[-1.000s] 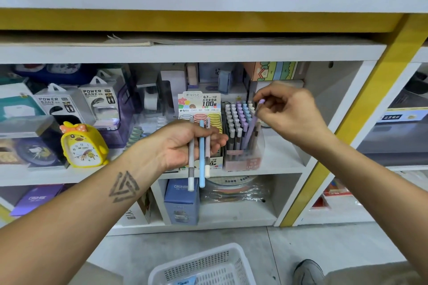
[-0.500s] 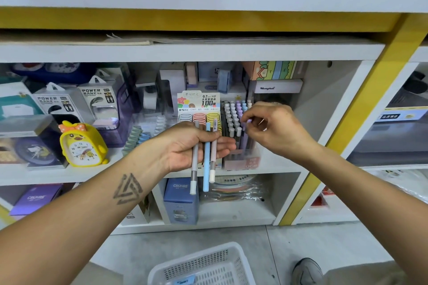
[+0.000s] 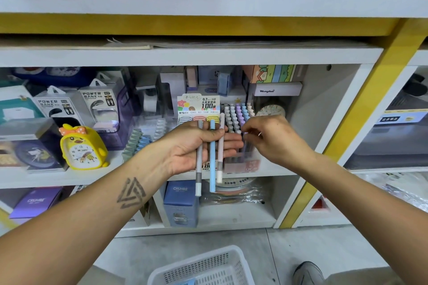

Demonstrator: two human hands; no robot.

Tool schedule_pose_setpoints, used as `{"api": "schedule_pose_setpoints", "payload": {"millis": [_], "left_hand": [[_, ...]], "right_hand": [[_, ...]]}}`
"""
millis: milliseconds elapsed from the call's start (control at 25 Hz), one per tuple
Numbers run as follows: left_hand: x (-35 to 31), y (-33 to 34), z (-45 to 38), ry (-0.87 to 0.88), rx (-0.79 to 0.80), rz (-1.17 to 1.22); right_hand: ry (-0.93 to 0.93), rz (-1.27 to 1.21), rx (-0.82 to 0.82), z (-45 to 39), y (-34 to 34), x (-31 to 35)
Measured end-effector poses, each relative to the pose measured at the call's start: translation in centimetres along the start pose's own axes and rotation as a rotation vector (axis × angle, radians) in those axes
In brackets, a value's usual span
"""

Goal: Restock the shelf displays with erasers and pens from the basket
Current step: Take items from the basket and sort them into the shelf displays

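The left hand (image 3: pixel 196 146) is gripping three slim pastel pens (image 3: pixel 212 157), grey, blue and pale pink, its fingers curled round them so they are hanging upright in front of the white shelf (image 3: pixel 289 169). The right hand (image 3: pixel 273 139) is reaching into the clear pen display box (image 3: pixel 240 162) standing on that shelf, its fingers pinching together at the capped tips; whether they are holding a pen cannot be told. A white plastic mesh basket (image 3: pixel 208 268) is sitting on the floor below.
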State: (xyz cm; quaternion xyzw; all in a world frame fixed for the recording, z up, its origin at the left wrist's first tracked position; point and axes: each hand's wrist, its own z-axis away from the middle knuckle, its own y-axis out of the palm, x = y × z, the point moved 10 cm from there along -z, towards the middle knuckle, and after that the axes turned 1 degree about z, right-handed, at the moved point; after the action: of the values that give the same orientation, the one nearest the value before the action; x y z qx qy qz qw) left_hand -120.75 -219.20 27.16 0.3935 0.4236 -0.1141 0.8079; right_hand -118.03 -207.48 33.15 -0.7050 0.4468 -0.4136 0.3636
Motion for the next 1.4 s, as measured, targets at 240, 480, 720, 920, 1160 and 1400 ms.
{"api": "schedule_pose_setpoints", "payload": {"millis": [240, 480, 720, 920, 1160, 1400], "left_hand": [[-3.8, -0.6, 0.0, 0.266, -0.058, 0.205], [-3.8, -1.9, -0.2, 0.242, -0.143, 0.125], [-3.1, -3.5, -0.2, 0.112, -0.295, -0.036], [-3.2, -2.9, -0.3, 0.151, -0.255, -0.011], [-2.9, -1.6, -0.6, 0.202, -0.122, 0.04], [-2.6, -1.5, -0.7, 0.198, -0.096, 0.056]], "right_hand": [[0.32, -0.707, 0.013, 0.0, -0.4, 0.2], [0.47, -0.964, -0.213, 0.1, -2.3, -2.6], [0.451, -1.093, -0.282, 0.7, -5.2, -5.7], [0.275, -0.589, -0.288, 0.7, -7.5, -5.3], [0.1, -0.13, -0.081, 1.2, -3.9, -2.4], [0.045, 0.005, 0.082, 1.6, -1.1, -2.0]]}}
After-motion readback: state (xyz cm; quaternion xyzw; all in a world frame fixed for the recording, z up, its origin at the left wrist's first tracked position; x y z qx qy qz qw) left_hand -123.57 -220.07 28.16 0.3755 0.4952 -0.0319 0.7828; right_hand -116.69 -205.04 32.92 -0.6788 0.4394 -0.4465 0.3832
